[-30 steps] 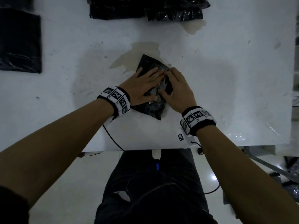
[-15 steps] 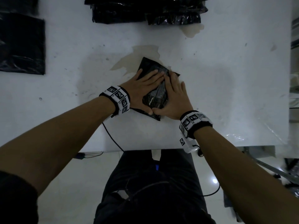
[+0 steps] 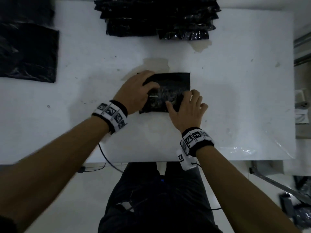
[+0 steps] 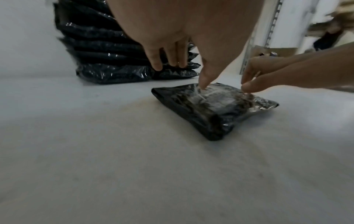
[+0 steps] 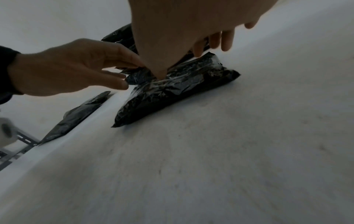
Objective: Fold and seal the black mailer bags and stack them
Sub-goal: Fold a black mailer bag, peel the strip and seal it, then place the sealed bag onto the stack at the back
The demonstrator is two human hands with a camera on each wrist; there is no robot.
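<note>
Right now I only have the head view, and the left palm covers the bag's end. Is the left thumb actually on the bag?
Observer: Yes. The left wrist view shows the left thumb pressing a glossy strip on top of the bag.
Reviewer: And the other left fingers?
Observer: Straight and off the bag, hanging in the air.
Reviewer: What about the right hand?
Observer: The right wrist view shows its thumb pressing the same strip, with the fingers raised.
</note>
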